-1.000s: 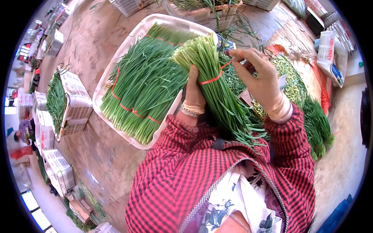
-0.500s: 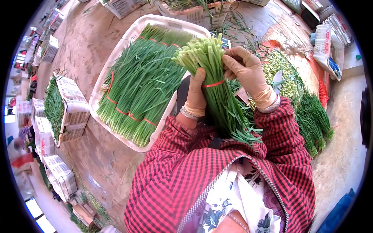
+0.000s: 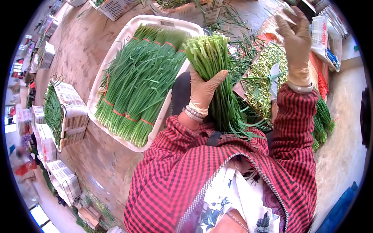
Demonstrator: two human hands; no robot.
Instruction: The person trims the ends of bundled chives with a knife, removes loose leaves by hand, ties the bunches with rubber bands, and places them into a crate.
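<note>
My gloved left hand is wrapped around a bunch of garlic chives, holding it upright over my lap with the pale cut stems at the top. The bunch's red band does not show now. Away to the upper right, my gloved right hand is raised with its fingers apart, off the bunch. Left of the bunch stands a white plastic crate, where several banded chive bunches lie side by side.
Cut stem bits are heaped at the right, with a pale blade among them. More chives lie beside my right sleeve. A chive-filled crate stands at the left, and other crates line the back.
My right hand has left the cut stem ends and swung up and right, its fingers opening. My left hand still holds the bunch, now shifted slightly right and more upright.
</note>
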